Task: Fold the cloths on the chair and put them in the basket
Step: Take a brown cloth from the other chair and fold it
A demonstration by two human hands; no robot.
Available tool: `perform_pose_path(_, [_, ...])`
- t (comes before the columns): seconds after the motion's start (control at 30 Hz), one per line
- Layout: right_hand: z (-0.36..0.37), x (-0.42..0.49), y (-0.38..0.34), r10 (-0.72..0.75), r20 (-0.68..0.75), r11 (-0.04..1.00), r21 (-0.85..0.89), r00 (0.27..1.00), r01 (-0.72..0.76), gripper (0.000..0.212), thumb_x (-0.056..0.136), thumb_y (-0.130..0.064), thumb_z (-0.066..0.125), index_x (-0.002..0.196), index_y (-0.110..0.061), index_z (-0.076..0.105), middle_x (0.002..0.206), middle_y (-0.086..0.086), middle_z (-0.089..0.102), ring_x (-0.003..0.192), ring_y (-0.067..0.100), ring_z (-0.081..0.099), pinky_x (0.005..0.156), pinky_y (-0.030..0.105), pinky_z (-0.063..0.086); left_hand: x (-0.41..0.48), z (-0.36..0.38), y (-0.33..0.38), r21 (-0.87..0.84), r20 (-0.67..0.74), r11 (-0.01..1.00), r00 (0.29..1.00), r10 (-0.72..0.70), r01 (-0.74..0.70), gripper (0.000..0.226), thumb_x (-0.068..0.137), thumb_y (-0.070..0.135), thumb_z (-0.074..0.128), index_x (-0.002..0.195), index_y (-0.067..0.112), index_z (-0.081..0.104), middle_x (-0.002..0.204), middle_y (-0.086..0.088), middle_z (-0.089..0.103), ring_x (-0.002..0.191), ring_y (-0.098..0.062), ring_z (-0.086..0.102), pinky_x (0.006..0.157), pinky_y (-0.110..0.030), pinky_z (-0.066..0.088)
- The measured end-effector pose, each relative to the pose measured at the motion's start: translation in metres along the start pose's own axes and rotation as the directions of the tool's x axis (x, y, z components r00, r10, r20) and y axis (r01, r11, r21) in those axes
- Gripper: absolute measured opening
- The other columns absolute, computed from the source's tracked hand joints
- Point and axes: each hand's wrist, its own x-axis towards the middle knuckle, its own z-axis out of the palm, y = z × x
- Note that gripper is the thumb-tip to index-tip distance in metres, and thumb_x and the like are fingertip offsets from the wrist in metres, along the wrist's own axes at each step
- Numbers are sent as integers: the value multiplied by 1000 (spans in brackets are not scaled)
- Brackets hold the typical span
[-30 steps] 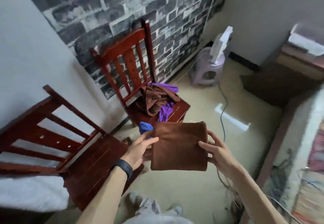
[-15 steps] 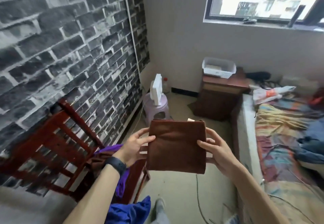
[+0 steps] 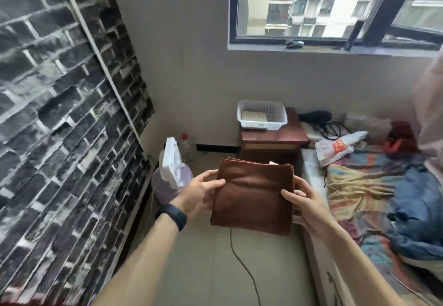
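Head view: one folded brown cloth (image 3: 253, 197), a roughly square pad of several layers, is held in the air over the floor between two hands. The left hand (image 3: 199, 194) grips its left edge, thumb lying across the top face and the other fingers curled underneath. One black wristband (image 3: 172, 215) sits on that wrist. The right hand (image 3: 304, 206) grips the right edge the same way, thumb on top, fingers tucked below. A small pale corner pokes out at the cloth's far edge; I cannot tell what it is.

One white plastic basket (image 3: 261, 126) stands on one dark red nightstand (image 3: 271, 142) against the far wall under the window (image 3: 335, 6), well apart from the held cloth. One beige folded cloth (image 3: 254, 115) lies flat inside it.

Left of the nightstand, one clear bottle (image 3: 185, 147) with a red cap stands on the floor near the wall. Nearer, one white fan (image 3: 173, 161) sits on one pale purple stool (image 3: 165, 190), beside the brick-pattern wall (image 3: 60, 114). One thin cable (image 3: 242, 265) trails across the floor below the cloth.

On the right is one bed (image 3: 371, 185) with a striped, colourful cover. On it lie one crumpled blue denim garment (image 3: 419, 209) and one white plastic bag (image 3: 335, 147) with orange print. One black hair dryer (image 3: 316, 116) lies beside the nightstand.
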Motion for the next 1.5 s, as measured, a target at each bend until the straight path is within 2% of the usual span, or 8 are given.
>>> perform_pose_path(0.13, [-16, 69, -19, 24, -30, 999, 35, 999, -23, 41, 88, -12, 70, 121, -36, 65, 108, 13, 72, 97, 23, 70, 69, 45, 58, 83, 7, 29, 34, 8, 999, 1000, -23, 23, 32, 85, 20, 73, 117, 25, 68, 103, -10, 70, 91, -27, 60, 74, -33, 50])
perform_pose_path(0.27, [-39, 156, -39, 50, -42, 998, 40, 998, -49, 42, 87, -13, 71, 122, -36, 64, 108, 13, 71, 94, 21, 70, 69, 42, 57, 167, 18, 62, 99, -1, 995, 999, -34, 34, 31, 87, 20, 71, 117, 25, 67, 102, -5, 73, 87, -23, 66, 77, -36, 53])
perform_pose_path(0.47, [-70, 291, -81, 97, -17, 995, 24, 995, -97, 38, 90, -16, 70, 122, -35, 64, 105, 11, 71, 91, 18, 71, 68, 40, 57, 291, 35, 108, 105, -70, 991, 994, -81, 88, 30, 89, 27, 70, 118, 29, 64, 97, -2, 73, 74, -18, 67, 67, -31, 53])
perform_pose_path(0.67, [-93, 380, -99, 204, -38, 978, -21, 978, -205, 35, 93, -19, 67, 122, -37, 63, 106, 11, 72, 95, 20, 72, 68, 42, 59, 380, 44, 124, 98, -106, 978, 980, -171, 182, 29, 90, 33, 68, 118, 33, 63, 101, -1, 74, 77, -19, 68, 67, -33, 54])
perform_pose_path(1.03, [-115, 554, -111, 359, -99, 930, -47, 928, -365, 30, 96, -21, 63, 118, -41, 63, 110, 5, 73, 96, 23, 73, 67, 41, 59, 559, 36, 154, 135, -163, 931, 935, -316, 338, 20, 94, 38, 63, 113, 40, 61, 114, -2, 70, 95, -25, 70, 77, -42, 56])
perform_pose_path(1.23, [-121, 649, -119, 435, -182, 892, -49, 882, -450, 31, 97, -22, 62, 124, -39, 59, 103, 1, 76, 94, 23, 74, 65, 40, 60, 655, 32, 180, 145, -211, 896, 898, -387, 420, 35, 95, 33, 61, 129, 32, 53, 120, -3, 66, 99, -25, 68, 78, -43, 58])
perform_pose_path(1.37, [-122, 700, -119, 471, -216, 866, -75, 855, -495, 30, 99, -21, 59, 122, -40, 59, 109, 2, 73, 96, 24, 72, 76, 49, 61, 707, 34, 191, 143, -259, 852, 850, -459, 504, 26, 96, 28, 56, 122, 23, 58, 116, -4, 67, 101, -24, 65, 89, -47, 54])
perform_pose_path(1.5, [-123, 746, -114, 497, -207, 843, -115, 843, -525, 32, 101, -21, 54, 126, -41, 54, 112, -1, 68, 98, 19, 68, 75, 42, 59, 747, 37, 197, 155, -328, 858, 845, -423, 490, 22, 98, 31, 56, 113, 16, 61, 102, -2, 67, 88, -19, 65, 77, -37, 57])
